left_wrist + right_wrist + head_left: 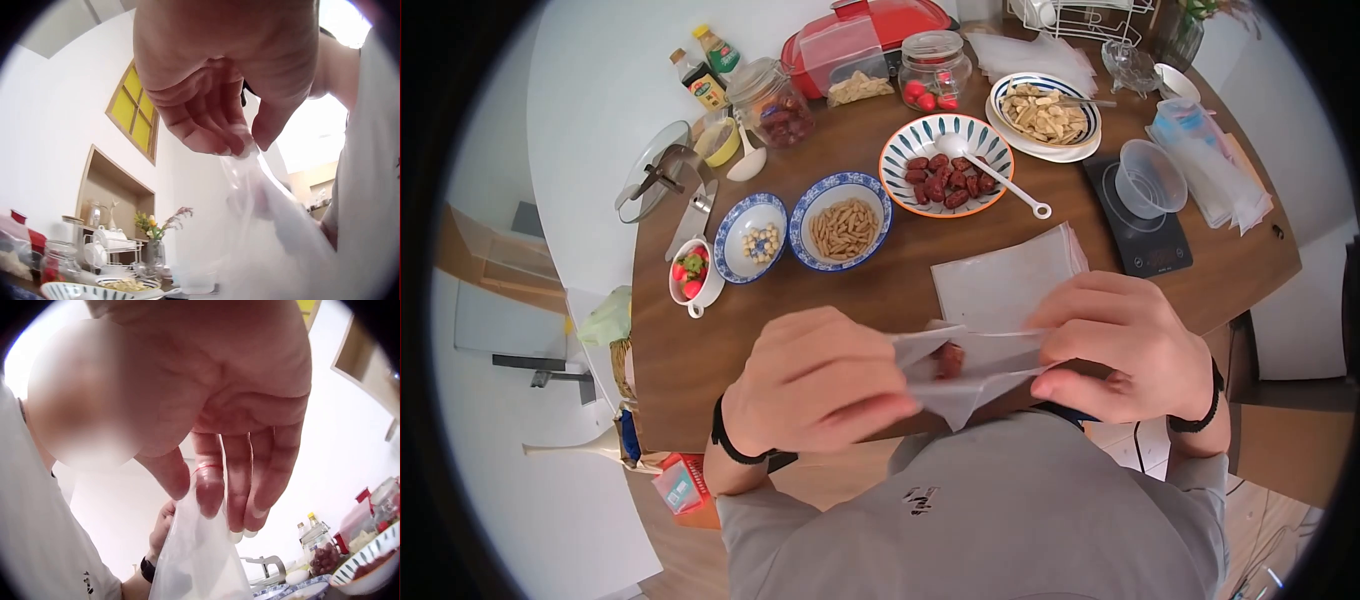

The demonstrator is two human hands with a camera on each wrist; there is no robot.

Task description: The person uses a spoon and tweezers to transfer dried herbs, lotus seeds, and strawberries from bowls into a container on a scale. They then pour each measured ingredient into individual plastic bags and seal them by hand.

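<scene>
Over the table's front edge, a clear plastic bag [960,403] is stretched between both hands, with dried red dates [948,360] inside it. My left hand [825,385] pinches one side of the bag's mouth between thumb and fingers, as the left wrist view also shows. The opposite side is pinched by my right hand [1128,345]; a thin red line on the bag [203,550] crosses its index finger. Just beyond the hands lie flat clear bags [1000,285]. Farther back, more dates [940,185] and a white spoon [1005,185] sit in a patterned plate [900,140].
Left of centre stand two blue-rimmed bowls [800,195] and a white cup of strawberries [712,285]. A black scale [1155,250] bearing a plastic tub [1150,180] is at right. Glass jars [935,70], a red-lidded box [870,35] and bottles [700,80] line the back.
</scene>
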